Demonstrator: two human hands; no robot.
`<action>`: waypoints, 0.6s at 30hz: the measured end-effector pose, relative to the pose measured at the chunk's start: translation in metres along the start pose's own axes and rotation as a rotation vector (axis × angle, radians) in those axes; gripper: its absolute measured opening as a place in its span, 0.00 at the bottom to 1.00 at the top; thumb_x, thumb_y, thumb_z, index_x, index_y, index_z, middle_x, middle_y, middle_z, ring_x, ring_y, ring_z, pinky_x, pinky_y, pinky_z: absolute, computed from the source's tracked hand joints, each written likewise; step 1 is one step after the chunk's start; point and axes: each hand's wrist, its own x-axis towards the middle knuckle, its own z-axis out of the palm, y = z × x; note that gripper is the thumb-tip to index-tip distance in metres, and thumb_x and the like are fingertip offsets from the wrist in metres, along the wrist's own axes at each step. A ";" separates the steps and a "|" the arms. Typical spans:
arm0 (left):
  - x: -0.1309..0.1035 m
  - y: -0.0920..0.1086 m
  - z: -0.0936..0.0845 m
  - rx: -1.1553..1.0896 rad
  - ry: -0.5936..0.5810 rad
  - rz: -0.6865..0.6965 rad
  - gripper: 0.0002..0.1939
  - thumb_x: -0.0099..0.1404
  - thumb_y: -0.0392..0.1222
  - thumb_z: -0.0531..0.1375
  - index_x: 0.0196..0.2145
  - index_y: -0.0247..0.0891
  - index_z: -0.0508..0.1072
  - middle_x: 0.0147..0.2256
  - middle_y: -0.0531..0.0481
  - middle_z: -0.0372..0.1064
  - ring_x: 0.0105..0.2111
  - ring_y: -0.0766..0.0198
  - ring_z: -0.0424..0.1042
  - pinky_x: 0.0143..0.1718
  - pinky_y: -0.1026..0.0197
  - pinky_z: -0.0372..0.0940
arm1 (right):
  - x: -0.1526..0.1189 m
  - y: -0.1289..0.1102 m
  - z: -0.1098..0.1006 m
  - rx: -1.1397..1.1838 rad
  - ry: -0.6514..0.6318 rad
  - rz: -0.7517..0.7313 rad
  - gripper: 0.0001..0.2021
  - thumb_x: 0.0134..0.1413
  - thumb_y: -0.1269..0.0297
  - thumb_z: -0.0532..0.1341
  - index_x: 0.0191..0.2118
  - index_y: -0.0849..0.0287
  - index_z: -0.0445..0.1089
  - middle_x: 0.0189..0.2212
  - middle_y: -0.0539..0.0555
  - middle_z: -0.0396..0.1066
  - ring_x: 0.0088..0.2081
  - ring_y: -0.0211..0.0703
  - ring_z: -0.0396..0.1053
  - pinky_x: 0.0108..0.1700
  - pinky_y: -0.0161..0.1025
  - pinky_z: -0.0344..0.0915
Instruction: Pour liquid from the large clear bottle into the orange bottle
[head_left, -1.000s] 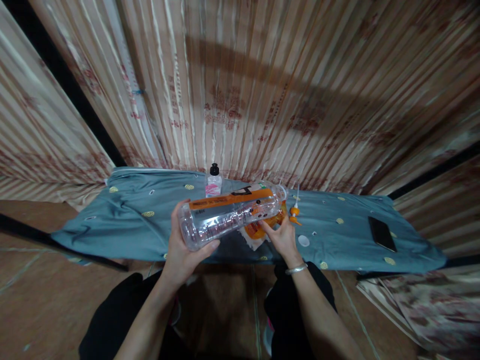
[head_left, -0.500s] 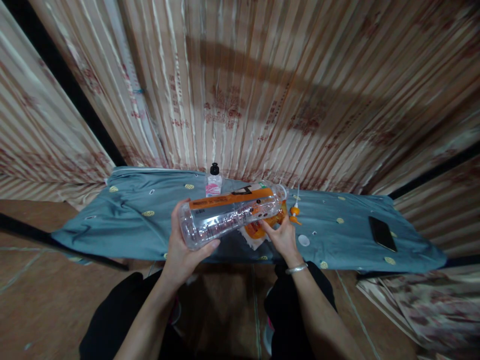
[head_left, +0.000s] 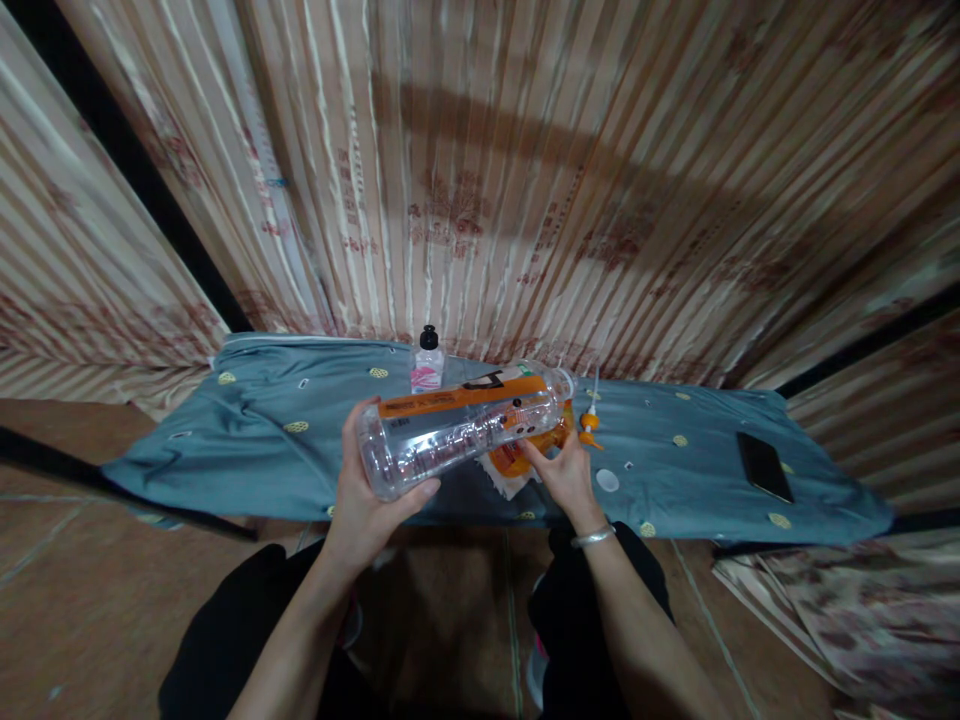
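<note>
A large clear bottle (head_left: 457, 430) with an orange and grey label lies tilted in the air, its mouth at the right and slightly higher than its base. My left hand (head_left: 371, 500) is wrapped round the base end. My right hand (head_left: 562, 475) grips an orange bottle (head_left: 511, 460), partly hidden under the clear bottle's neck. A whitish cloth or paper (head_left: 510, 487) shows beneath the orange bottle. Just right of the right hand lies an orange pump head (head_left: 590, 425) with a pale tube. A white round disc (head_left: 607, 481) rests near it.
Behind the clear bottle stands a small bottle (head_left: 427, 365) with a black cap. A dark phone (head_left: 764, 467) lies at the right on the blue-grey cloth-covered table (head_left: 675, 490). Pleated curtains (head_left: 480, 180) hang along the back edge. Dark poles slant at both sides.
</note>
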 end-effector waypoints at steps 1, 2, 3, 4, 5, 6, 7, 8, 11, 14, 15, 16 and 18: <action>0.000 0.000 0.000 0.003 0.002 0.001 0.50 0.51 0.59 0.77 0.65 0.45 0.62 0.56 0.41 0.72 0.54 0.44 0.79 0.56 0.45 0.75 | 0.000 0.000 0.000 0.007 -0.002 0.000 0.39 0.46 0.31 0.69 0.54 0.59 0.72 0.46 0.67 0.84 0.47 0.68 0.84 0.47 0.57 0.80; 0.000 0.000 0.000 0.005 0.002 0.001 0.50 0.51 0.60 0.77 0.65 0.45 0.62 0.56 0.41 0.72 0.54 0.44 0.79 0.56 0.45 0.75 | 0.000 0.000 0.000 0.011 -0.003 0.001 0.39 0.46 0.32 0.69 0.54 0.59 0.72 0.46 0.67 0.84 0.47 0.68 0.84 0.47 0.56 0.80; 0.000 -0.001 0.000 0.004 0.004 0.002 0.50 0.51 0.60 0.77 0.65 0.45 0.62 0.56 0.41 0.72 0.54 0.44 0.78 0.56 0.45 0.75 | 0.000 0.000 0.000 0.012 -0.004 0.002 0.40 0.46 0.32 0.70 0.54 0.60 0.72 0.46 0.67 0.84 0.47 0.67 0.84 0.47 0.56 0.80; 0.000 -0.001 0.000 0.001 0.005 0.001 0.50 0.51 0.60 0.77 0.65 0.45 0.62 0.56 0.41 0.72 0.54 0.45 0.78 0.56 0.45 0.75 | 0.000 0.000 0.000 0.009 -0.002 0.003 0.40 0.46 0.32 0.70 0.55 0.60 0.72 0.46 0.67 0.84 0.47 0.68 0.84 0.47 0.56 0.80; -0.001 -0.001 0.000 -0.005 0.006 -0.001 0.50 0.51 0.59 0.77 0.65 0.45 0.62 0.56 0.41 0.72 0.55 0.45 0.78 0.57 0.45 0.75 | 0.000 0.000 0.000 0.006 0.001 0.004 0.40 0.46 0.31 0.70 0.55 0.60 0.72 0.46 0.67 0.84 0.47 0.68 0.84 0.47 0.56 0.80; -0.001 -0.001 0.000 -0.011 0.006 -0.004 0.49 0.52 0.59 0.77 0.65 0.46 0.62 0.57 0.41 0.72 0.55 0.45 0.78 0.57 0.45 0.75 | 0.000 0.000 0.000 0.002 0.006 0.004 0.41 0.45 0.31 0.70 0.55 0.60 0.72 0.46 0.67 0.85 0.47 0.68 0.84 0.47 0.56 0.80; -0.001 -0.002 0.000 -0.015 0.006 -0.006 0.49 0.52 0.59 0.77 0.65 0.46 0.62 0.57 0.41 0.72 0.55 0.45 0.78 0.57 0.44 0.75 | 0.000 0.001 0.000 -0.001 0.008 0.004 0.41 0.45 0.30 0.69 0.55 0.60 0.72 0.46 0.67 0.84 0.47 0.68 0.84 0.47 0.57 0.80; -0.001 -0.002 0.000 -0.016 0.006 -0.006 0.49 0.52 0.59 0.77 0.66 0.46 0.62 0.57 0.41 0.72 0.54 0.44 0.78 0.57 0.44 0.75 | 0.000 0.000 0.000 -0.003 0.010 0.004 0.41 0.45 0.30 0.69 0.55 0.60 0.72 0.45 0.67 0.84 0.47 0.69 0.84 0.47 0.57 0.80; -0.001 -0.001 0.000 -0.003 0.006 -0.007 0.50 0.51 0.60 0.77 0.65 0.45 0.62 0.56 0.41 0.72 0.52 0.45 0.79 0.54 0.45 0.76 | 0.000 0.000 0.000 0.002 0.009 0.000 0.42 0.45 0.28 0.68 0.53 0.60 0.72 0.45 0.68 0.84 0.47 0.69 0.84 0.48 0.57 0.80; 0.000 -0.001 0.000 0.001 0.004 -0.001 0.50 0.51 0.60 0.77 0.65 0.45 0.62 0.55 0.41 0.73 0.51 0.46 0.79 0.53 0.46 0.76 | 0.000 0.000 0.000 -0.002 0.010 -0.001 0.42 0.45 0.28 0.68 0.54 0.60 0.72 0.45 0.68 0.84 0.46 0.69 0.84 0.47 0.57 0.80; 0.000 0.000 0.000 -0.002 0.002 0.002 0.50 0.51 0.59 0.77 0.65 0.45 0.62 0.55 0.41 0.73 0.52 0.45 0.79 0.54 0.46 0.76 | 0.000 0.000 0.000 -0.007 0.010 0.000 0.42 0.45 0.28 0.68 0.54 0.60 0.72 0.45 0.68 0.84 0.46 0.69 0.84 0.47 0.57 0.80; 0.000 0.000 0.000 -0.006 0.002 0.005 0.50 0.51 0.59 0.77 0.65 0.45 0.62 0.55 0.41 0.72 0.52 0.45 0.79 0.54 0.46 0.76 | 0.000 0.000 0.000 -0.013 0.010 0.001 0.42 0.45 0.28 0.68 0.54 0.61 0.72 0.45 0.68 0.84 0.46 0.69 0.84 0.46 0.57 0.80; 0.000 0.000 0.000 -0.013 0.003 0.011 0.49 0.51 0.59 0.78 0.65 0.45 0.62 0.55 0.41 0.73 0.53 0.45 0.79 0.54 0.46 0.76 | 0.000 0.001 0.000 -0.022 0.009 -0.003 0.42 0.45 0.28 0.68 0.55 0.60 0.71 0.45 0.67 0.84 0.46 0.69 0.83 0.46 0.57 0.79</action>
